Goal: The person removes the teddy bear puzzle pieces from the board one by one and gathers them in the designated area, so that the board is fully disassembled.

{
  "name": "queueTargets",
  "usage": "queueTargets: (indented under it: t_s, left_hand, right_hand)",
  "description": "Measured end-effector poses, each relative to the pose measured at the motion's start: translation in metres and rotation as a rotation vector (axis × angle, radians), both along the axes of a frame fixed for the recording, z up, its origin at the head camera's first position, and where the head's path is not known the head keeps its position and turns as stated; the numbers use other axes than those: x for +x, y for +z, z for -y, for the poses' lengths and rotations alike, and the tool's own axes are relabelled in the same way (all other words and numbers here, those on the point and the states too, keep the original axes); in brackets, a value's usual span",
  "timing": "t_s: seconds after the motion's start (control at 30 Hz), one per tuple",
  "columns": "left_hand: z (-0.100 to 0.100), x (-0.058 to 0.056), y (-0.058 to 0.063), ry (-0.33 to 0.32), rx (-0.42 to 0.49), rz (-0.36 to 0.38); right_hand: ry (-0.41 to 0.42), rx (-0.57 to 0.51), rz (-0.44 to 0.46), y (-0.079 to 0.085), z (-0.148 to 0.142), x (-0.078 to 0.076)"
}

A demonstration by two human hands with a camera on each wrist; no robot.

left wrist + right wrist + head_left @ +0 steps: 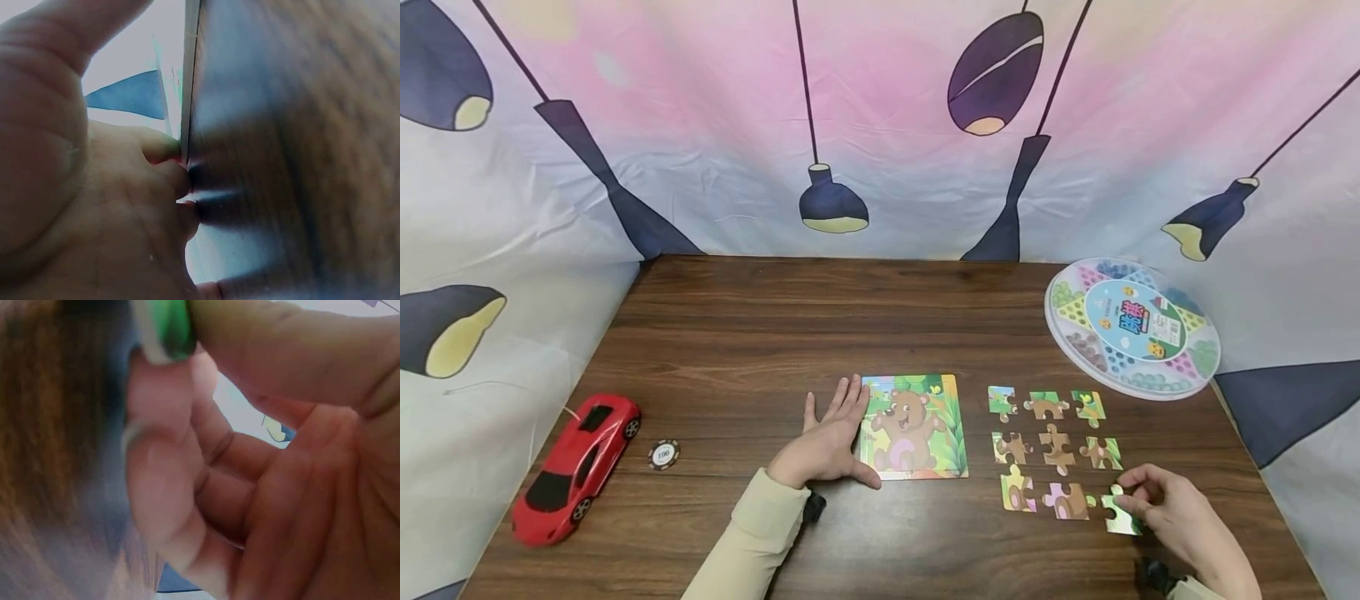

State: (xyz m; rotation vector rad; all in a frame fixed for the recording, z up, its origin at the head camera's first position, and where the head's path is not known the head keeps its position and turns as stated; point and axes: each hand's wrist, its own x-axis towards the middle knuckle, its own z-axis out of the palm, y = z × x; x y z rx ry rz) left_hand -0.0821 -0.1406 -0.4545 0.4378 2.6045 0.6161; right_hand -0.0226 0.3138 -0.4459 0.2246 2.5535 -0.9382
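Note:
My left hand (829, 442) lies with spread fingers along the left edge of a square bear picture board (952, 433), fingertips and thumb touching that edge. In the left wrist view the board's thin edge (189, 81) stands beside the fingers. To the right of the board, several jigsaw pieces (1058, 450) lie in spaced rows. At the lower right of them, my right hand (1176, 512) pinches a green jigsaw piece (1118, 517) between thumb and curled fingers. In the right wrist view only part of this green piece (172, 328) shows at the top.
A round Chinese checkers set (1135, 327) lies at the back right. On the left are a red toy car (576, 471) and a poker chip (664, 454) marked 100. A curtain printed with lamps (880, 125) hangs behind the wooden table (820, 325).

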Motion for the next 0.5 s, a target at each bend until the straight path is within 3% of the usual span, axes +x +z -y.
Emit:
queueTargets:
  t_s: [0.5]
  left_hand:
    - [0.0027,0.0000,-0.0005,0.004,0.004,0.005]
  right_hand:
    - [-0.036,0.055,-0.031,-0.0052,0.0025,-0.0016]
